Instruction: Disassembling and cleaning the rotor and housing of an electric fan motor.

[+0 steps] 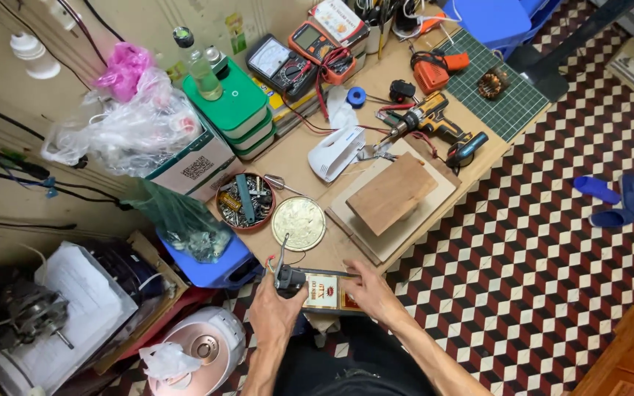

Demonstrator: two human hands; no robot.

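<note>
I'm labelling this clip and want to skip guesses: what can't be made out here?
Head view only:
- Small dark motor-like part: left hand covers its lower half.
- Flat printed box: right hand hides its right end.
- Tin of metal parts: pieces too small to identify.
- Sandals: partly blurred.

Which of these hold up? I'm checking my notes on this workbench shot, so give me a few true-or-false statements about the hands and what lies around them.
1. The left hand grips a small dark motor-like part. True.
2. The right hand holds the cordless drill. False: it rests on a flat printed box at the table's near edge; the drill lies far off.
3. A round silvery lid lies beside a round tin of screws and parts. True.
4. The wooden block lies on the tiled floor. False: it sits on stacked boards on the table.
5. A white hand mixer body lies on the table. True.
</note>
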